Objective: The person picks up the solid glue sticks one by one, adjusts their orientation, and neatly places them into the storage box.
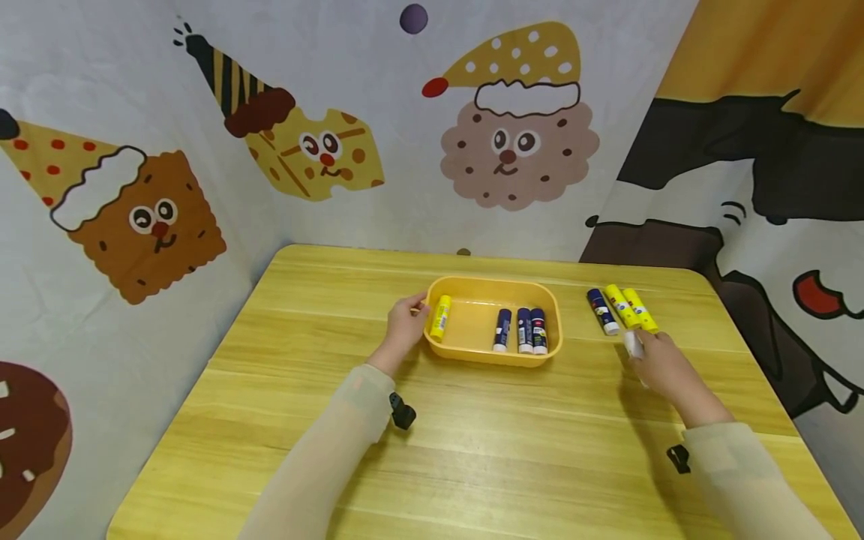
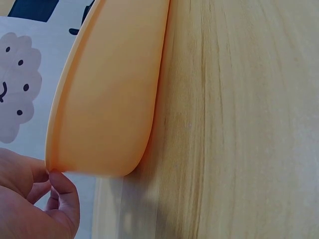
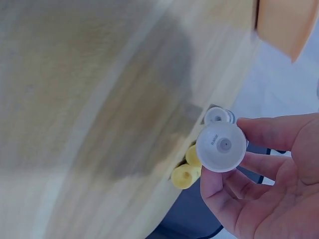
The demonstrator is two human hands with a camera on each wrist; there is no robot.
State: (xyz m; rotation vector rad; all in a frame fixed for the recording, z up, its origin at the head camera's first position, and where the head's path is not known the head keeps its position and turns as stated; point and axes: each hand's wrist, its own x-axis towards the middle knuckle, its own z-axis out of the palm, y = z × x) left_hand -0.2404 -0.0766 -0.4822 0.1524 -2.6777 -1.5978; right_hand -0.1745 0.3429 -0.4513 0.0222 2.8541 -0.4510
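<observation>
My left hand (image 1: 405,326) pinches the rim of an orange plastic tray (image 1: 482,358) at its left end; in the left wrist view, thumb and finger meet at the corner of the tray (image 2: 107,99). Inside lie a yellow glue stick (image 1: 441,319) at the left and three dark blue glue sticks (image 1: 502,330) toward the right. My right hand (image 1: 664,366) holds a white-based glue stick (image 3: 222,148) between thumb and fingers, its round bottom facing the wrist camera. Just beyond it on the table lie a blue glue stick (image 1: 603,311) and two yellow glue sticks (image 1: 622,306).
The wooden table (image 1: 459,457) has its far edge against a wall cloth (image 1: 405,217) printed with cartoon snacks. At the right hangs a patterned cloth (image 1: 810,195) in orange, black and white. A black wrist device (image 1: 403,412) sits at the left cuff.
</observation>
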